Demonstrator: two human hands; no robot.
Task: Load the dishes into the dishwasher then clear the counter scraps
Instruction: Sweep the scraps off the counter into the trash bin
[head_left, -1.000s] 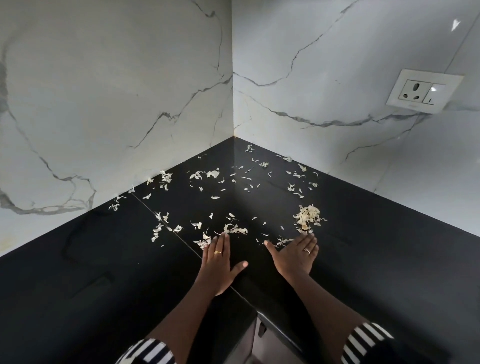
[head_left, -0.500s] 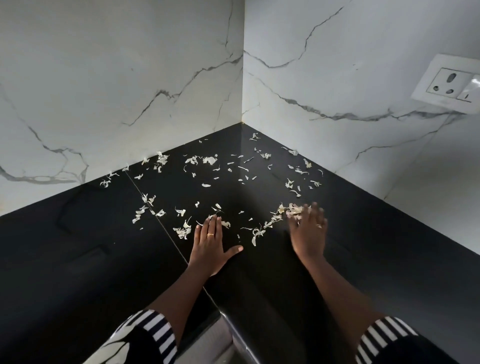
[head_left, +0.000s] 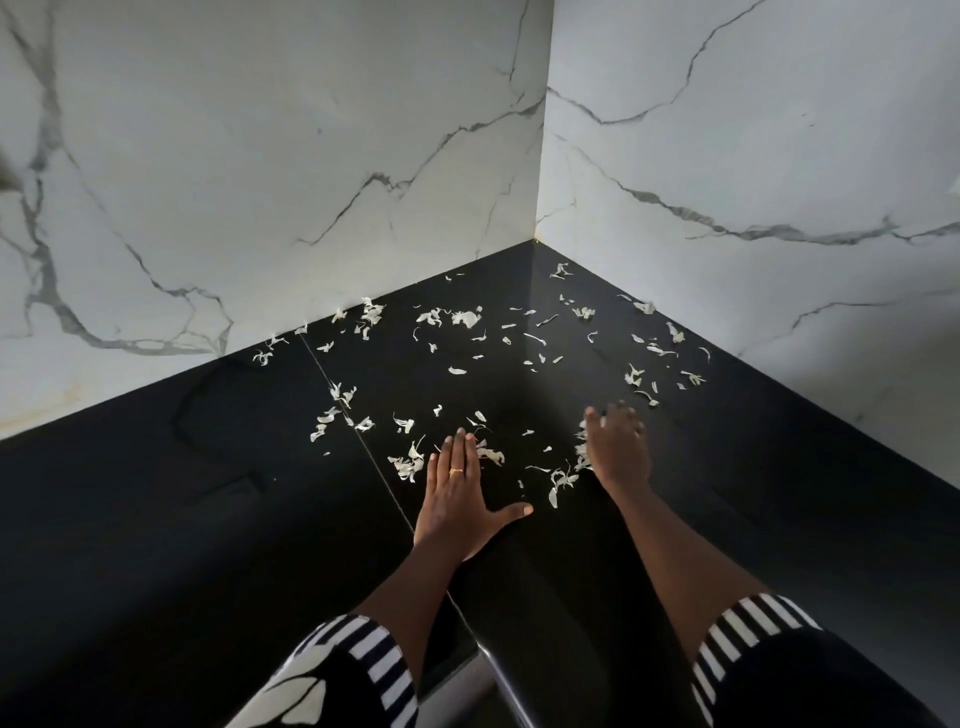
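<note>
Two hands on glossy black stone counter (head_left: 156, 519) | left hand (head_left: 457, 493) flat, fingers straight, touching pale peel scraps (head_left: 410, 462) | right hand (head_left: 618, 447) blurred, fingers spread, beside scraps | rest strewn toward white marble corner (head_left: 540, 156)

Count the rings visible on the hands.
1: a gold ring on the left hand, which lies flat on the black counter. The right hand is motion-blurred, so another ring may be hidden there.

hands (head_left: 535, 478) flat, scraps (head_left: 457, 322), black counter (head_left: 156, 519)
</note>
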